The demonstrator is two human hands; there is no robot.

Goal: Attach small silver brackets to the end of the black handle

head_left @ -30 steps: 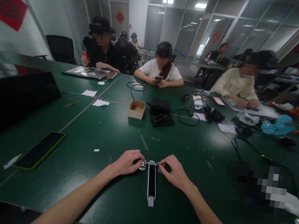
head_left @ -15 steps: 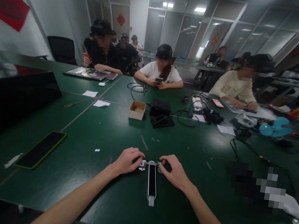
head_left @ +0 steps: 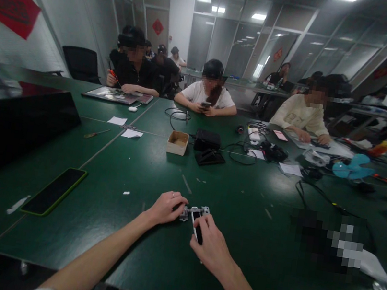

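Note:
A T-shaped device [head_left: 198,233] lies on the green table in front of me, with a long black strip edged in white and silver metal brackets at its far end. My left hand [head_left: 168,208] has its thumb and fingers closed at the left metal bracket [head_left: 183,214]. Over the black strip is my right hand [head_left: 212,246], its thumb on the left side and its fingers curled across the top. That hand hides the strip's near end. The right bracket [head_left: 205,210] shows uncovered beyond my right fingers.
A phone with a green edge [head_left: 55,191] lies to the left, near a screwdriver [head_left: 96,133]. Ahead stand a small open box [head_left: 177,143] and a black case [head_left: 207,141]. Cables and a blue fan [head_left: 353,167] are at right. Several people sit across the table.
My right hand has left the right bracket and come back toward me onto the black strip. My left hand stays at the left bracket.

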